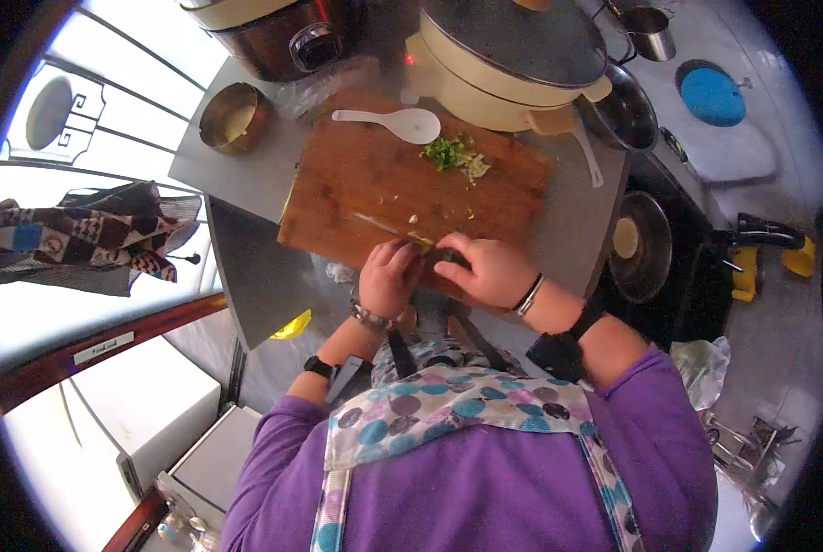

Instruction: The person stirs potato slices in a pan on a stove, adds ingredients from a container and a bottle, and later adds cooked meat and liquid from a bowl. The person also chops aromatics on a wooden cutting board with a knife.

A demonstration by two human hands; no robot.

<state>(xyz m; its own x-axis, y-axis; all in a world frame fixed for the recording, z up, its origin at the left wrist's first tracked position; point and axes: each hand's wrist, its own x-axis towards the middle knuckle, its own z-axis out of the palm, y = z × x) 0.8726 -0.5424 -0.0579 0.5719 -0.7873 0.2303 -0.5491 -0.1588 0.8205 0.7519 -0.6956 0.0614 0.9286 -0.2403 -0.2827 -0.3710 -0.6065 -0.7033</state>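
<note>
My right hand (pixel 494 270) grips the dark handle of a kitchen knife (pixel 381 225) low on a wooden cutting board (pixel 356 179). The thin blade points up and left across the board. Right beside the blade, my left hand (pixel 387 276) has its fingers bunched over the board's near edge. Small yellowish bits (pixel 421 239) show between the hands; whether the left fingers pinch a piece is hidden. Farther up the board lies a pile of chopped green onion (pixel 446 153) with pale minced pieces (pixel 477 167). A white spoon (pixel 418 126) rests just above that pile, and crumbs dot the wood.
Behind the board stand a cream electric pot with a glass lid (pixel 480 86) and a dark cooker (pixel 266 52). A metal bowl (pixel 235 119) sits at the left. Rightward are a white-handled utensil (pixel 588 155), a dark wok (pixel 625 103) and a frying pan (pixel 649 265) on the stove.
</note>
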